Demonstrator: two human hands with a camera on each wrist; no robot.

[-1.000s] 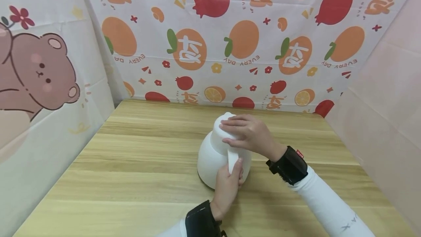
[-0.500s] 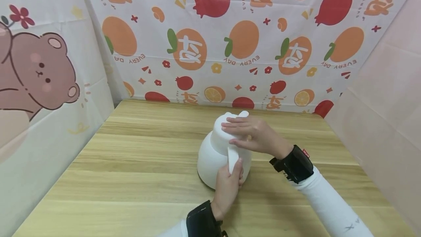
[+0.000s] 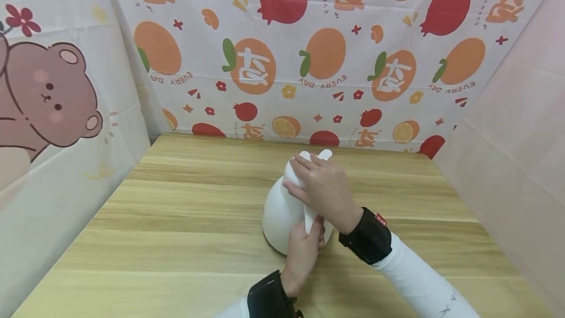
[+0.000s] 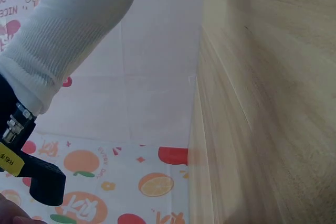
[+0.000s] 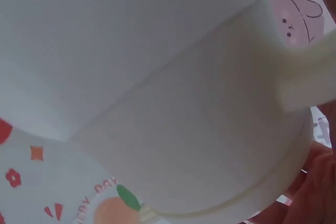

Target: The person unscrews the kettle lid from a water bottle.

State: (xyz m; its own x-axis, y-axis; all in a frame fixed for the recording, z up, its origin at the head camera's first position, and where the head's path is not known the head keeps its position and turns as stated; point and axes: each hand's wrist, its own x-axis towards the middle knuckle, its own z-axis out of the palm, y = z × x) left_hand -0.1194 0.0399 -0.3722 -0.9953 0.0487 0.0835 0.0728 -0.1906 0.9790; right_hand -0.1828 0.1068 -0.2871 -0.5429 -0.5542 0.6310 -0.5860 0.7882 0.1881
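Observation:
A white thermal jug (image 3: 278,215) with a rounded body stands upright on the wooden table. My left hand (image 3: 302,251) grips its handle (image 3: 309,218) on the near side. Over the top of the jug lies my right hand (image 3: 327,188), holding the lid (image 3: 290,175) between thumb and fingers. A small white tab (image 3: 325,154) sticks out beyond the right hand at the top. In the right wrist view the jug's neck (image 5: 184,114) fills most of the picture, with fingers (image 5: 315,182) at its lower right. The handle's lower part is hidden by the left hand.
The wooden table (image 3: 154,239) spreads around the jug. Behind it hangs a fruit-print cloth (image 3: 282,63); a bear-print cloth (image 3: 119,136) closes the left side and a pale cloth (image 3: 507,161) the right. In the left wrist view a white sleeve (image 4: 79,19) crosses the upper left.
My right hand first slid slightly right, uncovering the tab, then moved left and turned, its fingers now angled up the lid. The left hand keeps its grip on the handle.

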